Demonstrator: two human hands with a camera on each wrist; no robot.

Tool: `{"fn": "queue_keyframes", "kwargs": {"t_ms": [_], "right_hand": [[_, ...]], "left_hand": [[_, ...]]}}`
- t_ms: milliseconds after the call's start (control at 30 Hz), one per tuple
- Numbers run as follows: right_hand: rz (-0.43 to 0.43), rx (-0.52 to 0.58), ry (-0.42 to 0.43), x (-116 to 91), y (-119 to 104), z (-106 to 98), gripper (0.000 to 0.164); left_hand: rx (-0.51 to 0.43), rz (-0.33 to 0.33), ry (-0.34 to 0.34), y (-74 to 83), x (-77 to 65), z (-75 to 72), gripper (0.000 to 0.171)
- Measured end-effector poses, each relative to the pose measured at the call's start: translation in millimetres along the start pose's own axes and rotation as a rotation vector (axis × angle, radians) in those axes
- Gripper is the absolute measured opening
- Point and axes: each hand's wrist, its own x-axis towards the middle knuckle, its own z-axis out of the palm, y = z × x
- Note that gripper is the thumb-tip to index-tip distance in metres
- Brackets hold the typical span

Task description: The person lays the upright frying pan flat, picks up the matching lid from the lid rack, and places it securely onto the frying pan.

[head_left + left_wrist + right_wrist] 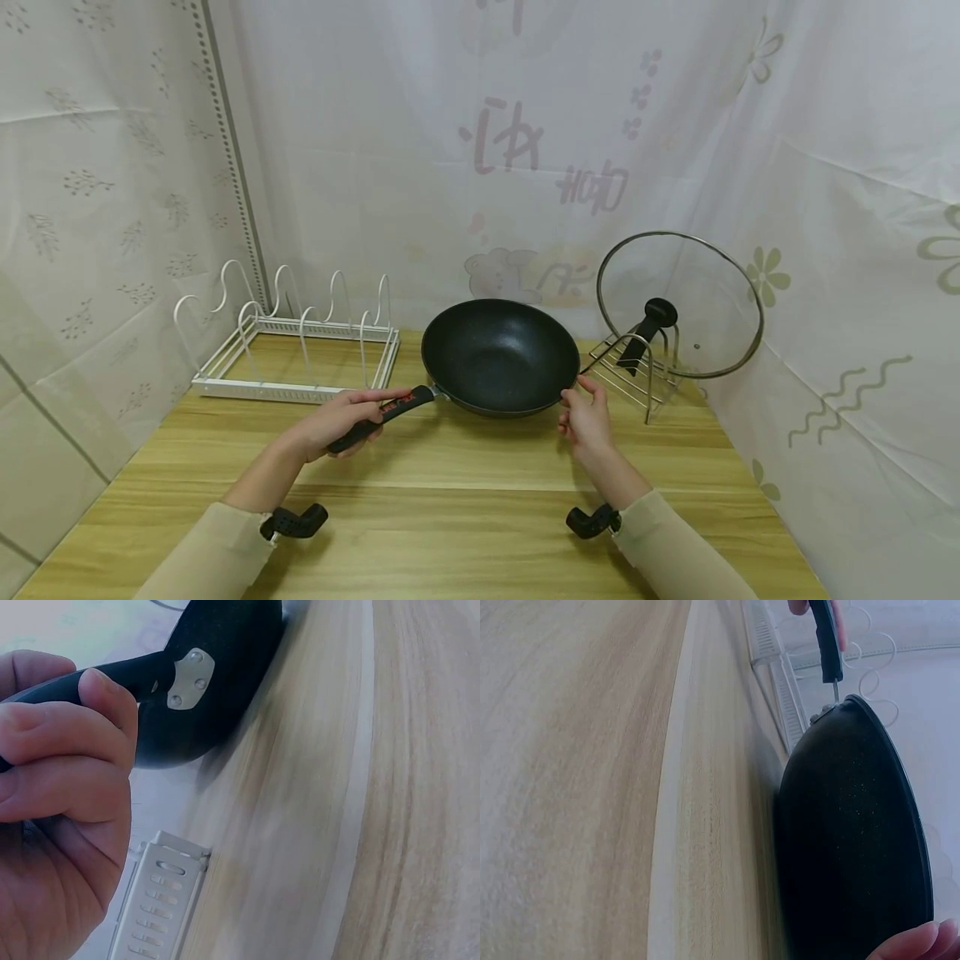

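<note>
A black wok (498, 354) faces up in the middle of the head view, over the wooden table. My left hand (337, 423) grips its black handle (408, 402), which points toward the lower left. In the left wrist view the fingers (67, 742) curl round that handle, near a riveted metal bracket (192, 679). At the wok's right rim my right hand (587, 415) pinches the edge; only its fingertips (911, 943) show in the right wrist view. Whether the wok's base touches the table is hard to tell.
A white rack (270, 390) with looped dividers stands on the left. On the right, a glass lid (705, 312) with a black knob leans in a small wire stand (648, 400). Printed curtains (360, 167) close off the back and sides of the wooden table (442, 533).
</note>
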Motion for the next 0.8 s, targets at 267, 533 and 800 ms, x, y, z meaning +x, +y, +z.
{"fn": "queue_keyframes", "kwargs": {"t_ms": [267, 533, 800], "right_hand": [[-0.001, 0.011, 0.003, -5.7, -2.5, 2.6, 0.062], [-0.007, -0.005, 0.004, -2.3, 1.8, 2.3, 0.061], [-0.033, -0.056, -0.010, -3.9, 0.1, -0.5, 0.062]], "left_hand": [[0.001, -0.002, -0.005, -0.2, 0.9, -4.1, 0.063], [0.002, -0.006, 0.000, 0.6, 0.9, -4.9, 0.063], [-0.001, 0.000, -0.005, -0.9, 1.0, -5.4, 0.062]]}}
